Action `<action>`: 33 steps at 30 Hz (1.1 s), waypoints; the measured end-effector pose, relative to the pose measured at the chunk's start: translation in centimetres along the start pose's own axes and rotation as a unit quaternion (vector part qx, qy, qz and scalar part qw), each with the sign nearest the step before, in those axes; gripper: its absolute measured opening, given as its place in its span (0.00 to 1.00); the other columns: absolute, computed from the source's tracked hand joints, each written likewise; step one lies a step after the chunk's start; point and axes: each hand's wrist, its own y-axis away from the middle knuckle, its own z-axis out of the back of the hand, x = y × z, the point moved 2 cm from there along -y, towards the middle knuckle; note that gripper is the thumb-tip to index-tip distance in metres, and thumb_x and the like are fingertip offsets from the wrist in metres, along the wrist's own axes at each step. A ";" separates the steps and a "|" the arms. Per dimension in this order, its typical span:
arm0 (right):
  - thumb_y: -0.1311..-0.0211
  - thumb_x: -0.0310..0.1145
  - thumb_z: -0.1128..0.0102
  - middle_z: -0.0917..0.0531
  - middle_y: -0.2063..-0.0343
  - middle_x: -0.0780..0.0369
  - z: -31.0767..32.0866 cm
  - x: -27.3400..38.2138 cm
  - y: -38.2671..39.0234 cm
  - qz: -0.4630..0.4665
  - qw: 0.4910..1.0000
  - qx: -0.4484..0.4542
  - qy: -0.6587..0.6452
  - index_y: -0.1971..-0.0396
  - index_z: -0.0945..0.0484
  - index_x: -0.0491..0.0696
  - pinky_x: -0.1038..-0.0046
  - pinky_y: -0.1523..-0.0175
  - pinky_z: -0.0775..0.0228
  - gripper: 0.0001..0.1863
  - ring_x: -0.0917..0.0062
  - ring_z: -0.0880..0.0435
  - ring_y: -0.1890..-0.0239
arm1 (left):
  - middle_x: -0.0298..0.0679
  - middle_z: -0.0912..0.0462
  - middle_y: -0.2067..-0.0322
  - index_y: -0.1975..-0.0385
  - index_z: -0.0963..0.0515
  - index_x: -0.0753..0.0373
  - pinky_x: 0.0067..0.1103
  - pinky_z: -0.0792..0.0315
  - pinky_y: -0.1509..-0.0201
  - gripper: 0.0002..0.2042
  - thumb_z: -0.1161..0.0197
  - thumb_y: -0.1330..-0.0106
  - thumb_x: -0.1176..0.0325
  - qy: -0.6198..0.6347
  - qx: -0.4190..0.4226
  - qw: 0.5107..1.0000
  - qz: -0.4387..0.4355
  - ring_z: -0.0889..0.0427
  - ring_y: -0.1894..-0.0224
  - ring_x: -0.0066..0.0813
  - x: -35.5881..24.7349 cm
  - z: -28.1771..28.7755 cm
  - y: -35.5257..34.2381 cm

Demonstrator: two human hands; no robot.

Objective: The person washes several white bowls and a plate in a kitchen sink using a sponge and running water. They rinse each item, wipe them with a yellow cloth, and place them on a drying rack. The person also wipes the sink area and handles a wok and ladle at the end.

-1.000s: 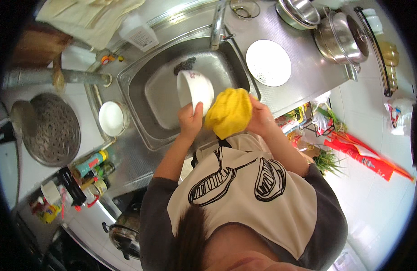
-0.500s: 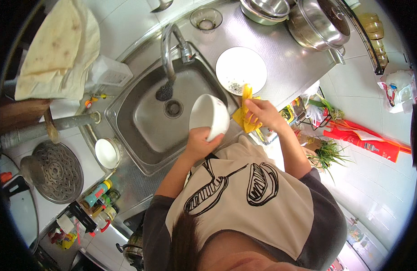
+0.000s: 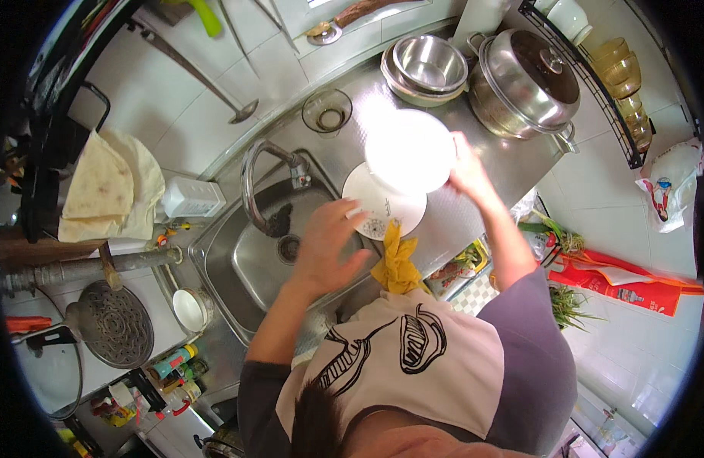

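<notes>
With my right hand [image 3: 465,164] I grip a white bowl [image 3: 405,153] by its side, raised over the counter, its surface glaring in the light. Below it lies a white plate [image 3: 371,191] with a dark pattern, partly covered by the bowl. My left hand [image 3: 325,244] is open and empty, fingers apart, over the right part of the steel sink [image 3: 252,282] and close to the plate's left side. A crumpled yellow cloth [image 3: 397,271] lies at the counter's front edge, between my hands and body. The curved faucet [image 3: 252,175] arches over the sink.
Behind are a glass bowl [image 3: 327,109], stacked steel bowls [image 3: 430,62] and a lidded pot [image 3: 523,91]. At left sit a small white bowl [image 3: 190,309], a perforated steel tray [image 3: 119,324], a white jug [image 3: 190,198] and bottles [image 3: 175,359]. A wire rack [image 3: 596,95] runs at right.
My right hand has let go of the yellow cloth and taken the bowl, moving it up and right toward the back. My left hand has released the bowl and opened.
</notes>
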 end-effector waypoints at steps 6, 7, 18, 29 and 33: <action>0.44 0.34 0.51 0.22 0.82 0.57 6.6 0.1 -15.0 0.089 0.965 -0.244 0.032 0.61 0.32 0.45 0.72 0.84 0.35 0.13 0.74 0.24 0.87 | 0.46 0.24 0.54 0.55 0.25 0.64 0.28 0.36 0.44 0.19 0.41 0.50 0.78 0.115 -0.118 0.964 0.209 0.26 0.49 0.40 5.7 0.3 10.0; 0.44 0.34 0.51 0.21 0.82 0.57 7.0 0.7 -16.3 0.086 0.966 -0.243 0.029 0.61 0.32 0.44 0.71 0.83 0.35 0.13 0.73 0.24 0.87 | 0.45 0.23 0.55 0.56 0.25 0.65 0.28 0.36 0.43 0.18 0.42 0.50 0.78 0.129 -0.124 0.954 0.240 0.26 0.49 0.39 6.1 -0.5 11.9; 0.47 0.37 0.48 0.20 0.78 0.57 4.8 0.9 -23.9 -0.050 0.987 -0.152 0.006 0.51 0.35 0.49 0.73 0.81 0.30 0.22 0.75 0.21 0.83 | 0.37 0.21 0.64 0.61 0.23 0.66 0.20 0.30 0.53 0.11 0.46 0.43 0.82 0.301 -0.268 0.797 0.450 0.22 0.59 0.25 7.4 -2.9 24.3; 0.54 0.45 0.45 0.18 0.69 0.50 9.1 -8.8 -32.9 -0.009 0.959 -0.180 0.217 0.66 0.23 0.36 0.66 0.63 0.26 0.25 0.64 0.18 0.71 | 0.34 0.22 0.72 0.67 0.24 0.64 0.19 0.28 0.62 0.05 0.44 0.39 0.72 0.305 -0.407 0.684 0.523 0.23 0.68 0.22 13.2 -0.3 34.7; 0.44 0.51 0.49 0.21 0.61 0.52 4.8 -4.5 -24.5 0.104 0.941 -0.206 0.247 0.47 0.34 0.41 0.65 0.52 0.33 0.32 0.62 0.20 0.65 | 0.38 0.24 0.76 0.68 0.25 0.62 0.22 0.26 0.74 0.14 0.40 0.41 0.56 0.300 -0.609 0.402 0.615 0.23 0.76 0.26 13.7 1.9 39.4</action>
